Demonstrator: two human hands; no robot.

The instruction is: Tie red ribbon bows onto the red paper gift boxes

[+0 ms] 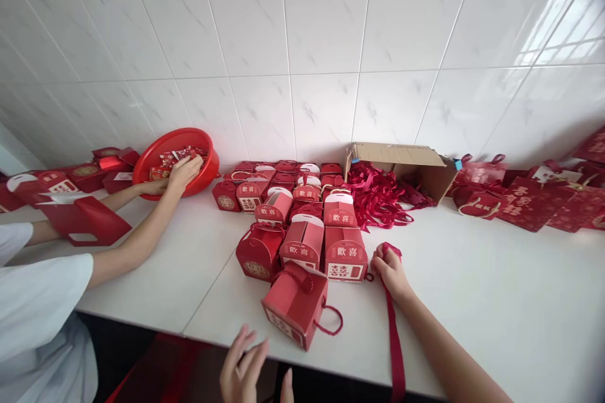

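Observation:
My right hand [392,274] is closed around a dark red ribbon [396,343], whose long end trails down over the table's front edge. At the bottom of the view my left hand [246,368] has its fingers apart and holds nothing. Just above it sits a red gift box [297,302] with a red cord handle looping out on its right side, set at an angle close to the table edge. Behind that box stand rows of similar red boxes [302,242]. A heap of loose red ribbons [378,198] lies beyond my right hand.
A cardboard box [399,154] lies on its side by the wall, ribbons spilling out. At left, another person's hands [182,173] reach into a red basin [208,179] of small packets. An open red box [85,220] stands by their arms. Red gift bags [524,201] fill the right back.

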